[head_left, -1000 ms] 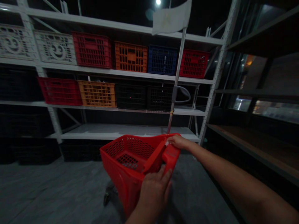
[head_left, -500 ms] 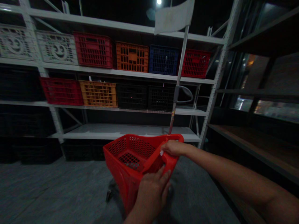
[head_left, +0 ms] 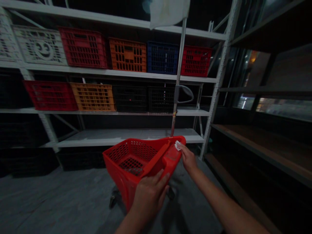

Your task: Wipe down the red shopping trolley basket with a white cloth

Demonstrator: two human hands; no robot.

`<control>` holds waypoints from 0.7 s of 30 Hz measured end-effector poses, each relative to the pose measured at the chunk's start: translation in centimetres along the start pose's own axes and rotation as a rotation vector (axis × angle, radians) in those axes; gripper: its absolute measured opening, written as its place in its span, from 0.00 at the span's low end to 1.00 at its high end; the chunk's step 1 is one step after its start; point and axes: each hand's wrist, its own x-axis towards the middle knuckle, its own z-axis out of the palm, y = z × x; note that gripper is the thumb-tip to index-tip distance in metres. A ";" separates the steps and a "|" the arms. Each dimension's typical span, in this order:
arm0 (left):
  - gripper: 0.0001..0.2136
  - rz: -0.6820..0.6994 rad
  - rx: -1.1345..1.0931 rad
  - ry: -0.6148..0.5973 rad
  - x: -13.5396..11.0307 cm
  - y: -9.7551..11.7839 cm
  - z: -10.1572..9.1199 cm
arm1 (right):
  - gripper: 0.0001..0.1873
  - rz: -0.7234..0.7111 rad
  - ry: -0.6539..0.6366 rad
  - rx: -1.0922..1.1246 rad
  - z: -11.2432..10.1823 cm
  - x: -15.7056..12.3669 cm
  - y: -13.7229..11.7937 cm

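A red plastic shopping cart [head_left: 122,182] with perforated basket walls stands in front of me on casters. My left hand [head_left: 149,191] grips its near corner by the handle, fingers laid over the edge. In my right hand [head_left: 187,156] is a crumpled white wipe [head_left: 177,145], pressed on the cart's far right corner beside the handle panel. From the cart's far side rises a metal pole [head_left: 180,58] with a grey loop grip [head_left: 184,94] and a whitish flag [head_left: 169,12] at the top. The basket's visible floor is bare mesh.
White metal shelving [head_left: 122,73] runs behind the cart. It carries several crates, among them an orange crate [head_left: 128,54], a blue crate [head_left: 162,58] and a yellow crate [head_left: 94,97]. Dark shelves [head_left: 258,136] stand close on the right. The floor [head_left: 60,198] is grey.
My right hand has moved from the handle's middle to the cart's far right corner, bringing the white wipe into plain view. My left hand keeps its hold. The view has turned slightly right.
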 end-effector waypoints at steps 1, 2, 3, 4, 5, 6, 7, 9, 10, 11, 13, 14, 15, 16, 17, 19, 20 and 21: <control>0.17 0.003 0.001 0.003 0.0 0.0 0.0 | 0.17 0.064 0.069 0.018 0.7 -0.8 -1.0; 0.17 0.003 0.001 0.006 -0.1 -0.1 0.0 | 0.17 0.103 0.123 0.045 1.4 -1.9 -2.4; 0.17 0.001 0.002 0.006 -0.1 -0.1 0.0 | 0.17 0.112 0.150 0.069 2.0 -3.1 -4.0; 0.17 0.001 0.001 0.002 -0.1 -0.1 0.0 | 0.17 0.099 0.146 0.102 2.7 -4.4 -5.5; 0.16 0.000 0.000 -0.004 -0.2 -0.1 0.0 | 0.17 0.071 0.157 0.138 3.2 -5.5 -6.7; 0.16 0.001 -0.002 -0.007 -0.2 -0.2 0.0 | 0.17 0.035 0.164 0.163 3.6 -6.5 -7.5; 0.16 0.004 -0.003 -0.008 -0.1 -0.2 0.0 | 0.17 -0.009 0.173 0.182 3.9 -7.1 -7.7; 0.16 0.011 -0.005 0.007 -0.1 -0.2 0.1 | 0.17 -0.064 0.219 0.185 4.3 -7.2 -6.9; 0.16 0.015 -0.005 0.024 0.0 -0.3 0.1 | 0.17 -0.046 0.261 0.178 4.4 -6.8 -6.0; 0.16 0.019 -0.007 0.044 0.1 -0.3 0.1 | 0.17 0.007 0.311 0.172 4.6 -6.3 -5.2; 0.16 0.019 -0.015 0.086 0.2 -0.3 0.2 | 0.19 0.185 0.421 0.181 5.0 -5.2 -4.3; 0.17 0.011 -0.020 0.103 0.2 -0.3 0.3 | 0.20 0.276 0.464 0.202 5.4 -4.9 -4.5; 0.18 -0.001 -0.028 0.117 0.3 -0.3 0.3 | 0.21 0.357 0.491 0.235 5.8 -5.0 -5.1; 0.18 -0.011 -0.036 0.127 0.3 -0.2 0.3 | 0.22 0.425 0.504 0.276 6.3 -5.2 -6.2; 0.18 -0.018 -0.045 0.140 0.4 -0.2 0.4 | 0.23 0.486 0.505 0.321 6.9 -5.7 -7.5; 0.15 -0.015 -0.063 0.162 0.4 -0.3 0.4 | 0.24 0.586 0.492 0.400 7.7 -7.0 -10.0; 0.14 -0.011 -0.073 0.170 0.4 -0.3 0.4 | 0.25 0.617 0.488 0.427 8.0 -7.4 -10.9; 0.13 -0.009 -0.081 0.176 0.4 -0.4 0.4 | 0.25 0.633 0.493 0.446 8.1 -7.6 -11.4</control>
